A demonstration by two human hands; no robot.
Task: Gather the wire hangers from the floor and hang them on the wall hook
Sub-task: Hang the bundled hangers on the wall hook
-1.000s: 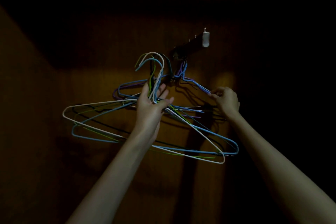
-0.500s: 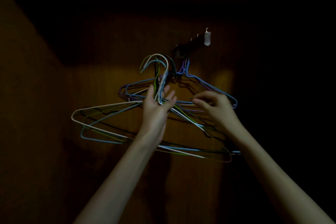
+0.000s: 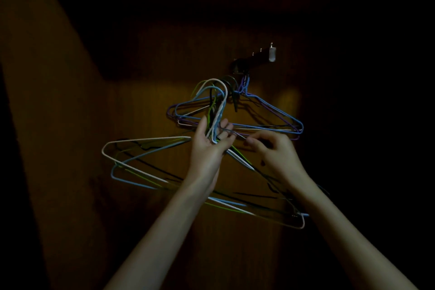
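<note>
A dark hook rack (image 3: 255,57) with a white end piece sits high on the wooden wall. Several blue and purple wire hangers (image 3: 276,112) hang from its left hook. My left hand (image 3: 209,148) is raised below the rack and grips the necks of a bundle of white, blue, green and black wire hangers (image 3: 141,140); their hooks rise just left of the hung ones. My right hand (image 3: 275,155) is beside it, fingers curled, fingertips pinching a thin dark wire of the bundle.
The wooden wall (image 3: 146,219) is lit only in a patch around the hangers; the surroundings are dark. A side wall (image 3: 47,125) closes in at the left. Several bare pegs (image 3: 260,49) stick up along the rack to the right.
My right hand left the blue hanger on the hook and came left and down to the bundle. My left hand stayed raised, still holding the bundle near the hook.
</note>
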